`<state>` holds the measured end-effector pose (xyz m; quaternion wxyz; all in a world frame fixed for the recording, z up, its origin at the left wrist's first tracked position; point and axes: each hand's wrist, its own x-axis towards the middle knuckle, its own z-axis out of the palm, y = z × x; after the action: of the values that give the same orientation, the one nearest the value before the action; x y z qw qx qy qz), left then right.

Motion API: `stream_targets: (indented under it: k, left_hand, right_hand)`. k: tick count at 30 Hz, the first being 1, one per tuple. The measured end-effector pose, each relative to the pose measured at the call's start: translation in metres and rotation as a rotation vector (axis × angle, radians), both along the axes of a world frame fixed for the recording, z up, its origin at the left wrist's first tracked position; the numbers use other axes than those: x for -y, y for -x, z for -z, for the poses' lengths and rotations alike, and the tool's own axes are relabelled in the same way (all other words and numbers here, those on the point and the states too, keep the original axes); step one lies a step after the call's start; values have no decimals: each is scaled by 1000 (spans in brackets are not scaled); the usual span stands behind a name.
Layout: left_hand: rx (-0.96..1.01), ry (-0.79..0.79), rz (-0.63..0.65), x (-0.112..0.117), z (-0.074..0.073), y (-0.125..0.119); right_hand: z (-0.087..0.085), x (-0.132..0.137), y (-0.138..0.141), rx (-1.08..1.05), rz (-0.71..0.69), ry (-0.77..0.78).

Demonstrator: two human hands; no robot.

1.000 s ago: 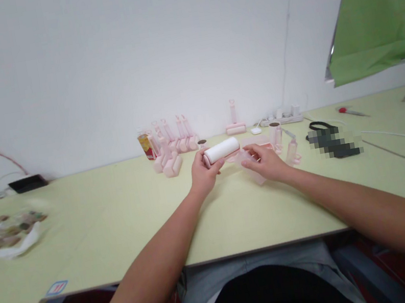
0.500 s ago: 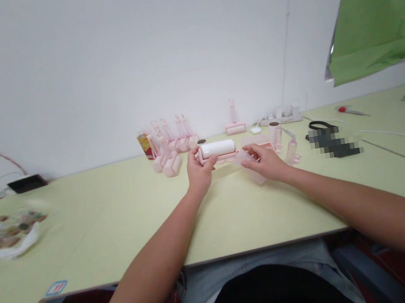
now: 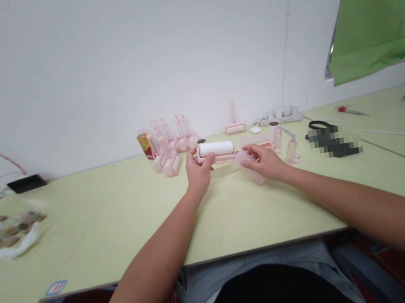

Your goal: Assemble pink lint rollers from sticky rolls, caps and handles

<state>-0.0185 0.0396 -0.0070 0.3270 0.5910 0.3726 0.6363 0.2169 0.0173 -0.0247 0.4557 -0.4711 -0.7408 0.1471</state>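
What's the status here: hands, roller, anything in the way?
Left hand shut on lint roller, held level. Right hand shut on translucent cover beside it. Nothing between the two; pink rollers stand behind, by the wall.

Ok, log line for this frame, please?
left hand: grips white lint roller by its end | right hand: holds translucent pink cover | roller: horizontal over table

I see a pale green tabletop (image 3: 122,227) carrying a pink roller cluster (image 3: 171,149) and power strip (image 3: 282,118) by the wall, a red-handled tool (image 3: 349,110) far right, and bagged bits (image 3: 2,234) left.
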Motion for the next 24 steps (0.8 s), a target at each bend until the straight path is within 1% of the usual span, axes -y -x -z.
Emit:
stream_targets:
  k: [13,19,24]
  left_hand:
    - [-44,3,-12,1,0,0]
    - [-56,-29,-13,1,1,0]
    - [-68,-16,-24,1,1,0]
  right_hand:
    - [2,-1,0,-5,-24,15]
    - [1,1,1,8,-16,9]
    - [1,3,1,14,-15,11]
